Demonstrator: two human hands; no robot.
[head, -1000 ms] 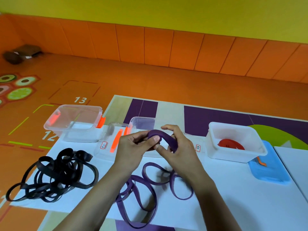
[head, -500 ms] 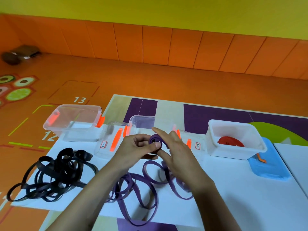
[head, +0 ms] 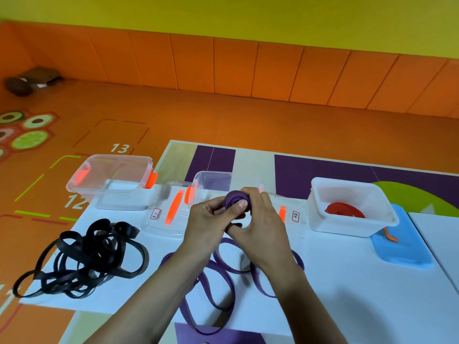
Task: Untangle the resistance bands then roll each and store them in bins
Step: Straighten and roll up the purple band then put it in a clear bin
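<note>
Together, left hand (head: 206, 220), right hand (head: 264, 225) pinching one purple band (head: 236, 197), one black tangle (head: 82, 259), three bins (head: 345, 228).

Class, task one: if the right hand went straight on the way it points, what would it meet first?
Probably the small clear bin just beyond; the right hand points forward-left, gripping the purple band roll. Depth is unclear.

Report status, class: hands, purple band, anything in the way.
Left hand, right hand pinching purple roll. Tail of purple band loose on table. Tangled black bands at left, clear of hands.
</note>
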